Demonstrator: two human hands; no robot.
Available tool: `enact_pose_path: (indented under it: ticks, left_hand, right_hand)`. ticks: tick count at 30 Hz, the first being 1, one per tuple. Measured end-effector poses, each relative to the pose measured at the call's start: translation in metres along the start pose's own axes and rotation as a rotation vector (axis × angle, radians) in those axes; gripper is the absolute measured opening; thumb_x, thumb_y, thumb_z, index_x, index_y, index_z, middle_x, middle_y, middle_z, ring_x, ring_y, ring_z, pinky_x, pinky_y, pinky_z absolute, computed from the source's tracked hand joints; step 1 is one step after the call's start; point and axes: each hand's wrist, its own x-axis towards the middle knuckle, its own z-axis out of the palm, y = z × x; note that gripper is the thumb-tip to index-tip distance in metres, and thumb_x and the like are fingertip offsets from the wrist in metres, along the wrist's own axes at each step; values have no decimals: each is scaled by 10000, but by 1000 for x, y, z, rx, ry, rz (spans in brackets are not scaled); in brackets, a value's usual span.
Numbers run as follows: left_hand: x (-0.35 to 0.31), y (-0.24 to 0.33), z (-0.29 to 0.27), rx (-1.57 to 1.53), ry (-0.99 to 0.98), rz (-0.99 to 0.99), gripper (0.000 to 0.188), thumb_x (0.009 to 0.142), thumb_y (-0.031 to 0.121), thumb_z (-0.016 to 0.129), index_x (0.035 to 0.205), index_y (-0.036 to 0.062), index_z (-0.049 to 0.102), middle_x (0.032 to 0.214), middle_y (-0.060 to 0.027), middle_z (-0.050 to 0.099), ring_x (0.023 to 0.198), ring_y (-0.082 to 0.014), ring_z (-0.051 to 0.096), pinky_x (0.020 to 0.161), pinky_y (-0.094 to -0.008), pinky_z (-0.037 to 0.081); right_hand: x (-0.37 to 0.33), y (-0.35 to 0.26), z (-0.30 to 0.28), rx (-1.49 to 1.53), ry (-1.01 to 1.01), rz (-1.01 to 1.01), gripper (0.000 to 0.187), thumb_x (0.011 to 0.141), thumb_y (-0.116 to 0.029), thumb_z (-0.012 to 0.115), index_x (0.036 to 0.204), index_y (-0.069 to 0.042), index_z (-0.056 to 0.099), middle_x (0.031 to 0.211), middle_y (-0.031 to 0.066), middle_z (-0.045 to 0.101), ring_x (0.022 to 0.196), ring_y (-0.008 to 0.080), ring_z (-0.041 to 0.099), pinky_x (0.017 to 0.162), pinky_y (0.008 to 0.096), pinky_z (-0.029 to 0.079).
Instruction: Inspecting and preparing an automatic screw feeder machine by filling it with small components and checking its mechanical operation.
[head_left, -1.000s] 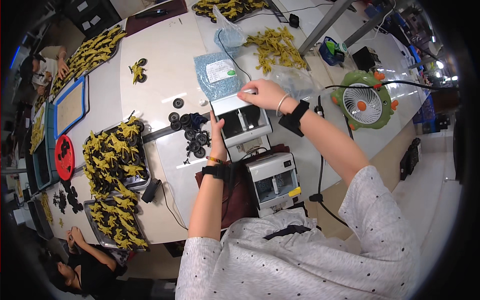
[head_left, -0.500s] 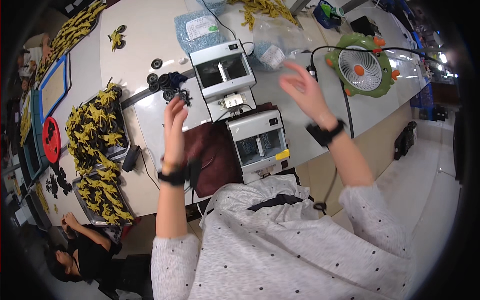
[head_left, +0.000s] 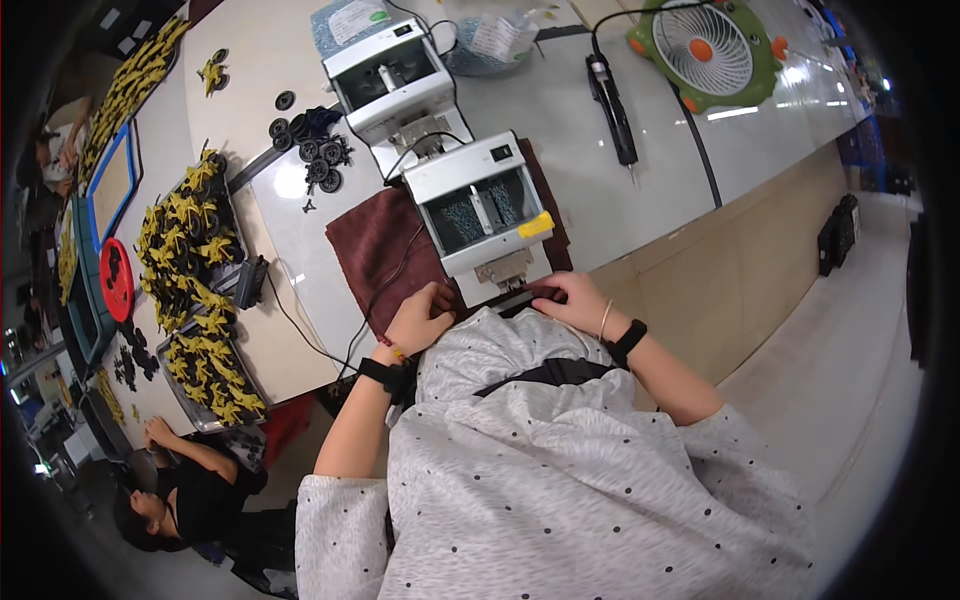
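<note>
My left hand (head_left: 420,318) is closed, fingers curled, at the table's front edge beside the maroon cloth (head_left: 375,245). What it pinches, if anything, is hidden. My right hand (head_left: 572,303) is also closed, its fingertips at a black strip (head_left: 517,300) along the edge; I cannot make out what they hold. Between and just beyond my hands stands the nearer white screw feeder (head_left: 475,205), with small screws behind its window and a yellow label. Behind it to the left stands a second white screw feeder (head_left: 385,85).
Yellow-and-black toy motorcycles (head_left: 185,235) fill trays at left, near black wheels (head_left: 325,155) and a red dish (head_left: 116,280). An electric screwdriver (head_left: 612,110) lies right of the feeders. Beyond is a green fan (head_left: 705,50). A co-worker (head_left: 190,490) sits at lower left.
Both hands have come down from above the table, left and right of the feeders, to its front edge near my waist. The view has shifted, and the electric screwdriver now shows fully.
</note>
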Motion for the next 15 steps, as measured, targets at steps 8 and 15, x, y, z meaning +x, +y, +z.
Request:
enact_pose_path:
  ticks: [8, 15]
  left_hand:
    - [5, 5, 15, 503, 371, 251, 334, 697, 170, 675, 868, 20, 430, 696, -144, 534, 620, -316, 548, 552, -389, 436]
    - [12, 3, 15, 633, 434, 357, 179, 762, 152, 612, 822, 26, 499, 714, -143, 539, 639, -329, 561, 545, -407, 438]
  right_hand:
    - [-2, 25, 18, -480, 221, -711, 229, 757, -131, 587, 974, -65, 615, 814, 55, 596, 714, 210, 573, 611, 309, 485]
    - [20, 26, 78, -706, 309, -784, 314, 757, -137, 487, 1050, -55, 567, 973, 63, 567, 851, 202, 556, 704, 316, 495]
